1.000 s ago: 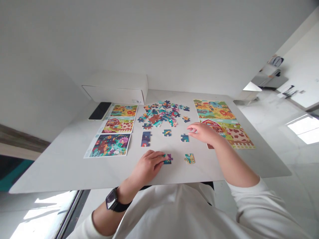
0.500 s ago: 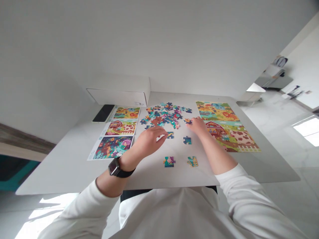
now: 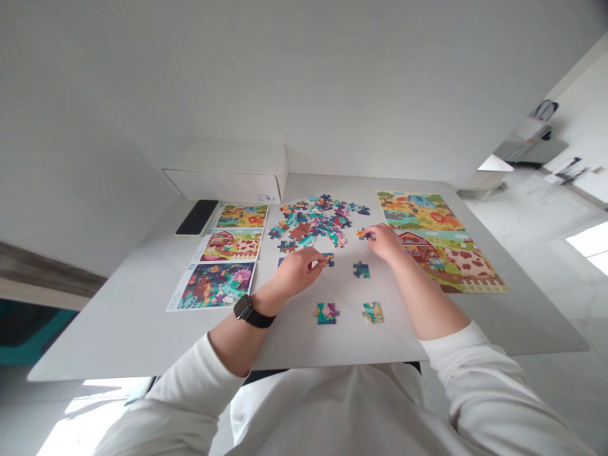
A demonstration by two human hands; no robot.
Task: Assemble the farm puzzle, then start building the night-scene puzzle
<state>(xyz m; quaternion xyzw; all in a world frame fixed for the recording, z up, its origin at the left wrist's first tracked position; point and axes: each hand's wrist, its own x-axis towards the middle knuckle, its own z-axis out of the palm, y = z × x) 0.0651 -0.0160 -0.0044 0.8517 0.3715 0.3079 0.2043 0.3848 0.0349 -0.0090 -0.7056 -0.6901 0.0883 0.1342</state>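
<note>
- The left hand [image 3: 299, 271] is half curled, its thumb and fingertips drawn near each other at the left side of a dark blue puzzle piece [image 3: 329, 259]; whether they pinch it or only touch it, I cannot tell.
- The right hand [image 3: 384, 240] has its fingers bent in at the right edge of an orange-and-blue puzzle piece [image 3: 362, 234] (its fingertips partly hide that edge, so the grip cannot be told).
- Beyond and between the hands lies a loose pile of puzzle pieces [image 3: 313, 223].
- A teal-blue piece [image 3: 361, 270] lies nearer the body than the right hand; closer in, a pink-and-teal piece [image 3: 326, 313] and a yellow-and-teal piece [image 3: 373, 313] lie apart from each other.
- Past the left hand, by the wall [image 3: 332, 82], stands a white box [image 3: 223, 185], its contents hidden from view.
- Left of the left hand lies a sheet with three pictures [image 3: 231, 247], a phone [image 3: 197, 217] by its far left corner.
- Right of the right hand, a farm-and-animals picture [image 3: 437, 244] lies partly behind that forearm.
- The near edge of the desk [image 3: 142, 316] runs beneath both forearms, and a gap separates the hands.
</note>
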